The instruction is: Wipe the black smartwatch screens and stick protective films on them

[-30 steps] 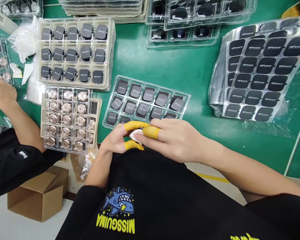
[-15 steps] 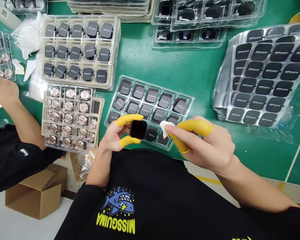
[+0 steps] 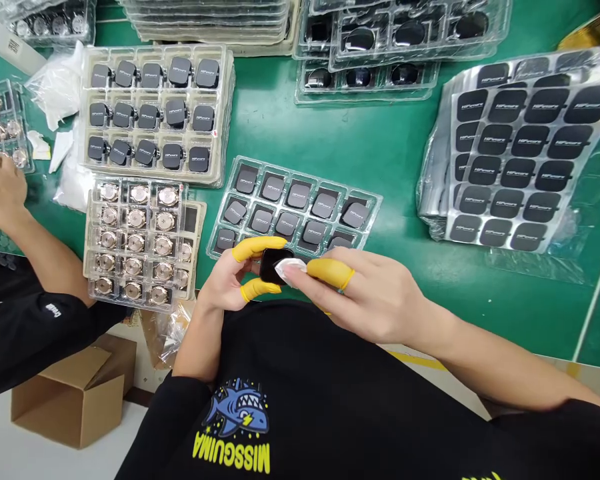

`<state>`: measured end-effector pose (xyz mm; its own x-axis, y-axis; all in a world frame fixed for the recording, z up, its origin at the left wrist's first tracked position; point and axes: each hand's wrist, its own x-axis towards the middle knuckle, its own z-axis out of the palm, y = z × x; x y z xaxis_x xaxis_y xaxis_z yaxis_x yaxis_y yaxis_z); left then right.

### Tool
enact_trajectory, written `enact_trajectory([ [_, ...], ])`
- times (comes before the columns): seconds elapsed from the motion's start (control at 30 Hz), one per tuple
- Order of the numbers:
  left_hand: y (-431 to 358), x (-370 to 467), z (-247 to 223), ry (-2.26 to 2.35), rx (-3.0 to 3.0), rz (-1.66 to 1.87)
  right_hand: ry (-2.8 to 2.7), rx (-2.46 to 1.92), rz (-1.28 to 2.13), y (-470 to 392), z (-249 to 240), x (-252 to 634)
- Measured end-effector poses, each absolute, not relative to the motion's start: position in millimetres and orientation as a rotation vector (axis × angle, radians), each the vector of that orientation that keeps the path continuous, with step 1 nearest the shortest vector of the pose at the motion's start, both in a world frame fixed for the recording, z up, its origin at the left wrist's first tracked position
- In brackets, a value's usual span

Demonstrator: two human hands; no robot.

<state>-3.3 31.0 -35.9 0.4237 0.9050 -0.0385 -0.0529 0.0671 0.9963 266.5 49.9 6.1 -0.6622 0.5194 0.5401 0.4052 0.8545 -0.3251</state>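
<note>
Gripping a glossy black square (image 3: 269, 267) between yellow-covered fingertips (image 3: 258, 247), the left hand (image 3: 224, 281) holds it near the close edge of a clear tray (image 3: 376, 200), while the right hand (image 3: 385, 293) pinches a white cloth (image 3: 285, 268) against its face. Wiping seems under way rather than finished, judging by that contact, though how much of the surface is done cannot be told. Dark labelled squares (image 3: 297, 194) sit in the tray's visible compartments, but the hands hide others, leaving the remaining count unclear.
</note>
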Motion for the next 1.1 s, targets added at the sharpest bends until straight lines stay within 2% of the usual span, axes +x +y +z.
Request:
enact_trajectory([
  [0.17,27.2,-2.7,-36.5,0.863,1.194,0.894,-2.416,-0.872,0.156,64.3,-15.2,268.4],
  [0.33,27.9,-1.9,-32.9,0.824,1.147,0.935,-2.148,-0.984,0.415,60.5,-20.7,273.2],
  [0.57,30.8,-2.1,-34.2,0.876,1.207,0.920,-2.187,-0.758,0.454,38.7,-18.9,275.7],
  [0.77,33.6,-3.7,-34.1,0.842,1.312,0.950,-2.380,-0.534,0.340,50.1,-0.2,270.2],
  [1.1,40.4,-14.5,-33.4,0.792,1.449,0.730,-2.584,-0.449,0.334,61.6,17.8,263.2],
])
